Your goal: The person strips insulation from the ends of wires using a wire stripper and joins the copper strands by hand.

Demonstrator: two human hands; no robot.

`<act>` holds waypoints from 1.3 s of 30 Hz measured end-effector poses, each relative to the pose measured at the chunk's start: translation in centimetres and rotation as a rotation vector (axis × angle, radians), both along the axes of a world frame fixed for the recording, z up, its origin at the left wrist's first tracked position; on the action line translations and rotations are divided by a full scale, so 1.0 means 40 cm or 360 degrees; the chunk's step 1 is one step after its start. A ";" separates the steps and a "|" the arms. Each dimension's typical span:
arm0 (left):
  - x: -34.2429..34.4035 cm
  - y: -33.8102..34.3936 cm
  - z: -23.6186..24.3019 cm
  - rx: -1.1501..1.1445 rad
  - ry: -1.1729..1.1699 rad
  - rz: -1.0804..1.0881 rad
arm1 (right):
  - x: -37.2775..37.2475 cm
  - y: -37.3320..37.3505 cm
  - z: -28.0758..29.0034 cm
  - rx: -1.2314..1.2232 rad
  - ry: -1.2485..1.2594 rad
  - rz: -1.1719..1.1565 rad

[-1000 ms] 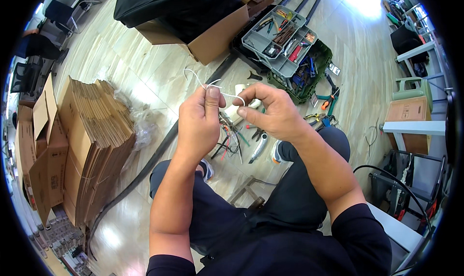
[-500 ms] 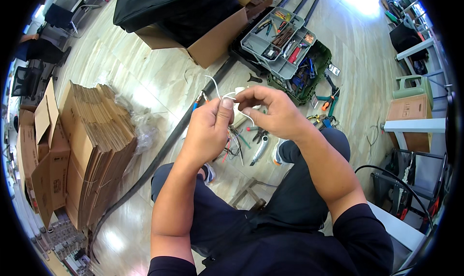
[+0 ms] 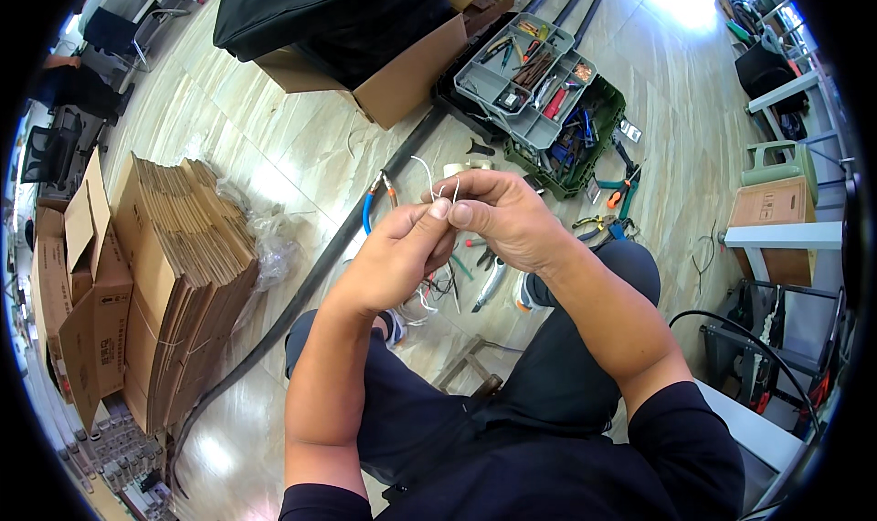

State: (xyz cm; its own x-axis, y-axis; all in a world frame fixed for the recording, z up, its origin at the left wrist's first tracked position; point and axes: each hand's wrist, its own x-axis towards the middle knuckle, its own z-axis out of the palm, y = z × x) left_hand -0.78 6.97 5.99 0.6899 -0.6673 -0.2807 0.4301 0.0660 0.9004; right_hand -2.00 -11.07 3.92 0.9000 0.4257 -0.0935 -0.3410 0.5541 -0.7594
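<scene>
My left hand (image 3: 397,252) pinches a thin white wire (image 3: 422,169) between thumb and finger. My right hand (image 3: 507,220) grips the same wire, its thumb touching my left thumb; loose curved ends rise above both. Just behind my fingers lie a cream-coloured object (image 3: 464,168) and a blue-and-orange handled tool (image 3: 369,210), not clear in kind. Below them on the floor are loose coloured wires (image 3: 443,284), a silver-handled cutter (image 3: 490,285) and pliers (image 3: 598,224), partly hidden by my hands and knee.
An open green toolbox (image 3: 585,178) with grey trays stands ahead; a carton (image 3: 393,92) holds black bags. Folded cardboard (image 3: 183,293) is stacked left, beside a long dark hose (image 3: 315,270). Metal frames (image 3: 776,238) line the right. A seated person (image 3: 64,87) is at far left.
My left hand has moved right and down with the wire. My right hand has closed in on it, so the thumbs now touch. The wire's upper end has shifted right.
</scene>
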 end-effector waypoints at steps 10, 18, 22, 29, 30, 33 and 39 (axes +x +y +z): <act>-0.008 -0.011 0.006 -0.0368 0.0454 -0.0055 | 0.003 -0.003 -0.022 0.0198 0.0038 0.0015; 0.000 -0.015 0.006 -0.0221 0.0412 0.0098 | 0.003 0.000 -0.024 -0.0085 -0.0143 -0.0258; -0.005 -0.031 0.022 -0.0011 0.0306 0.0209 | -0.001 -0.003 -0.024 -0.0067 -0.0090 -0.0286; -0.010 -0.022 0.005 0.0277 -0.0183 0.0170 | 0.000 0.002 -0.022 -0.0208 -0.0148 -0.0359; -0.011 -0.023 0.005 0.0258 -0.0142 0.0222 | 0.001 0.000 -0.023 -0.0230 -0.0177 -0.0350; -0.010 -0.017 0.000 0.0213 -0.0068 0.0328 | 0.002 0.003 -0.037 -0.0337 -0.0241 -0.0356; -0.004 -0.007 -0.004 0.0410 -0.0236 0.0445 | 0.021 0.010 -0.031 -0.0727 -0.0358 -0.0405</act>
